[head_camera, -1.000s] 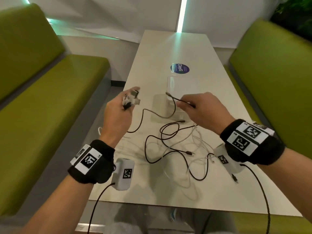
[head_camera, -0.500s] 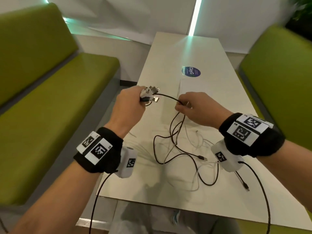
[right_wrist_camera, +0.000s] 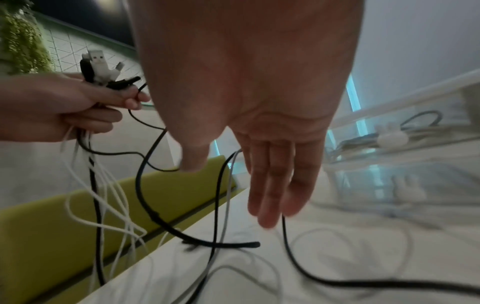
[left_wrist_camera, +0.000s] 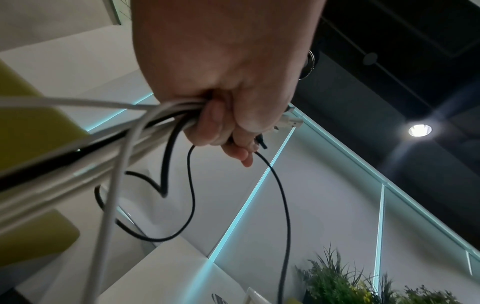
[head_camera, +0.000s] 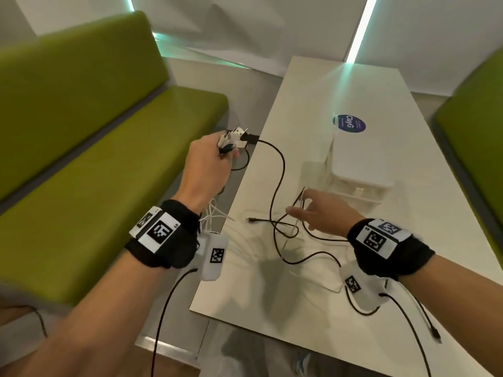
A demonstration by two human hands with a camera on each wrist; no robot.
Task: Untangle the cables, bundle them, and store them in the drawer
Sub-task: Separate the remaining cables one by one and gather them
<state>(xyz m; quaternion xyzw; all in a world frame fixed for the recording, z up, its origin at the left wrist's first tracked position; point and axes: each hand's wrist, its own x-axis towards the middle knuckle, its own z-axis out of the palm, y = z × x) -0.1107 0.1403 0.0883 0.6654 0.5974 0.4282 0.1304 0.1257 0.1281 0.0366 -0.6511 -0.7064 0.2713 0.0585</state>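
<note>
Across the near half of the tabletop (head_camera: 408,336) the cables (head_camera: 275,213) lie partly tangled, black and white strands looping over one another, so untangling looks only begun, with bundling and storing left. At far left, the left hand (head_camera: 206,164) has its grip clenched round several gathered plug ends (head_camera: 238,137). Right of them, the right hand (head_camera: 324,213) hovers over the loops, grip released, fingers straight, before the clear drawer unit (head_camera: 359,164).

A round dark sticker (head_camera: 349,124) on the white table (head_camera: 299,110) reads "ClayG" (smaller print beside it is illegible).
</note>
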